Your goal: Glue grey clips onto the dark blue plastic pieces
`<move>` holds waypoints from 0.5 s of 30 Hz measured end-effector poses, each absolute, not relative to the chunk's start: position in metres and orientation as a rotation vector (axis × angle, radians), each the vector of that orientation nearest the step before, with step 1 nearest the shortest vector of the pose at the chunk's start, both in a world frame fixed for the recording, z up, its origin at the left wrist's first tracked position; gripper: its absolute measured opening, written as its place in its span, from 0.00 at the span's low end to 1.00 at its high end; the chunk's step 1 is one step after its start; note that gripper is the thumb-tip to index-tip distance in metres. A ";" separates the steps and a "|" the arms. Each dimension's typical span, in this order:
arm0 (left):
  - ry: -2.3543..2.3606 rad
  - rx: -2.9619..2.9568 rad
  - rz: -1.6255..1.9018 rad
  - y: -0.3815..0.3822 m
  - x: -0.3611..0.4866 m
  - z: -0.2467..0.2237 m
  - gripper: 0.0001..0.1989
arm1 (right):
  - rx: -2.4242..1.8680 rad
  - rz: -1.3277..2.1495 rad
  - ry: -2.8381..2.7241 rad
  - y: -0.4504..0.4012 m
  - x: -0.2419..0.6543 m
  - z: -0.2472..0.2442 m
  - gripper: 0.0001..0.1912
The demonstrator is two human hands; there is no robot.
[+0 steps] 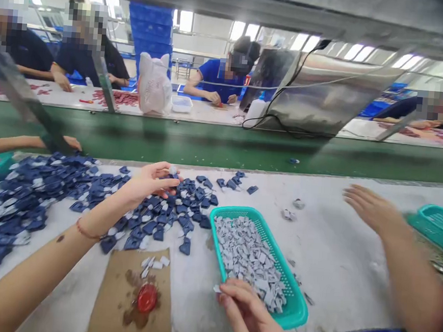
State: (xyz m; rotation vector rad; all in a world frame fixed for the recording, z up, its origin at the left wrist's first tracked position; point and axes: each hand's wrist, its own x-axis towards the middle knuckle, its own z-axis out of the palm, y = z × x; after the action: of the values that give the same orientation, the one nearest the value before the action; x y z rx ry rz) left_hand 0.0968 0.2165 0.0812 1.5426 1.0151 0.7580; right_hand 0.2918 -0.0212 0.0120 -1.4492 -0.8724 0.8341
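My left hand (155,181) is over the heap of dark blue pieces (188,196), its fingers pinched on a small blue piece with a whitish part (173,172). At the near end of the green basket (302,315), my right hand (250,311) pinches a small white piece (217,289). Many small grey-white pieces (249,250) fill the basket. Left of it lies brown cardboard (108,310) with a red round object (147,298), wet-looking stains and several white pieces (157,265).
Another person's arm (395,241) reaches in from the right, near a second green basket (435,224). One more hand (72,143) rests behind the blue heap at the left. Beyond the green strip (208,144), people sit at another table.
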 end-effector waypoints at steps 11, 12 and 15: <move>1.189 1.000 1.044 0.039 -0.001 -0.007 0.13 | -1.501 1.319 -0.692 -0.014 0.213 -0.001 0.17; 1.204 0.977 1.074 0.031 -0.002 -0.013 0.12 | -1.500 1.337 -0.700 -0.013 0.211 -0.001 0.17; 1.232 0.968 1.133 0.014 -0.001 -0.025 0.10 | -1.509 1.363 -0.721 -0.009 0.205 0.001 0.17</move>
State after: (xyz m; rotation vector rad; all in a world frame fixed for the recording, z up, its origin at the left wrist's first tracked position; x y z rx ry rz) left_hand -0.0006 0.0144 -0.0255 0.9679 1.2320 1.1327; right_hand 0.2052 -0.0088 0.0013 -1.5093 -0.7207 1.3626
